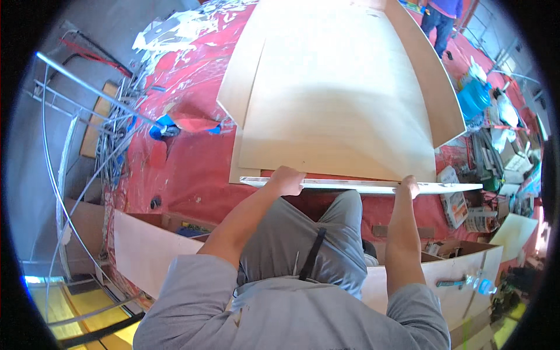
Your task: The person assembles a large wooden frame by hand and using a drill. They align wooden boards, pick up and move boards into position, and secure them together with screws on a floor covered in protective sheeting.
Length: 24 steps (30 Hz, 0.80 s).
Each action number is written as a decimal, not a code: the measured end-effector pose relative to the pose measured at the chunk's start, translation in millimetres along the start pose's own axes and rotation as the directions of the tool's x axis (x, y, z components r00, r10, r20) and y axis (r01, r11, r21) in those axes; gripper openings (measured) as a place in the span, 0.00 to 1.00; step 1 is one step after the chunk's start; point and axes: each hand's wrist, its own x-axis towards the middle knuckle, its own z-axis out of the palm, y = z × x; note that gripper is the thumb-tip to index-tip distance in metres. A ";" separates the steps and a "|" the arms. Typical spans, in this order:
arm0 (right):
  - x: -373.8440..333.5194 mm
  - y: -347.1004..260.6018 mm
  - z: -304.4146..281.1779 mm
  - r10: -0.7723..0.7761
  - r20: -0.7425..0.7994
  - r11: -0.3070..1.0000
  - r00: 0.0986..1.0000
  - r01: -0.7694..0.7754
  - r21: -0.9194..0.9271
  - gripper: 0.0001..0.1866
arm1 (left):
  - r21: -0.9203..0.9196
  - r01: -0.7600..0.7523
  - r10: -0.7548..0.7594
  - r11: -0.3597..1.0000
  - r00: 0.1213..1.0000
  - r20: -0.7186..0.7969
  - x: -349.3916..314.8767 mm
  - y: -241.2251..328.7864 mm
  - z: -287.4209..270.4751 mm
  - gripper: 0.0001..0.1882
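My left hand (286,181) and my right hand (410,185) are both closed over the upper edge of a long white board (350,186). Seen edge-on, the board spans from left to right in front of my knees. Just beyond it lies a large pale wooden panel (338,128) with raised side boards, the right one (429,76) standing along its length. The held board is close to the panel's near end; whether they touch, I cannot tell. My fingertips are mostly hidden behind the board.
Red sheeting (181,151) covers the floor. A low, open-topped wooden box (146,251) runs across beside my legs; a clear bottle (485,286) is at its right. Metal scaffolding (87,76) stands left. A blue water jug (473,99) and a person (441,23) are at the right.
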 end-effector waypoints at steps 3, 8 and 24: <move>-18.7 -13.2 -7.6 -0.295 0.079 0.742 0.952 0.280 -0.609 0.20 | 0.011 -0.024 0.024 1.000 0.998 -0.053 -7.8 -3.1 2.6 0.16; -7.3 -3.3 -20.3 -0.213 0.068 0.826 0.975 0.217 -0.521 0.27 | -0.021 -0.036 0.037 0.999 0.999 0.009 6.5 2.4 -3.9 0.13; -22.9 -17.8 -16.2 0.526 -0.070 0.542 0.848 -0.271 0.795 0.24 | 0.023 -0.038 0.038 0.999 0.999 0.012 11.7 11.0 -1.9 0.18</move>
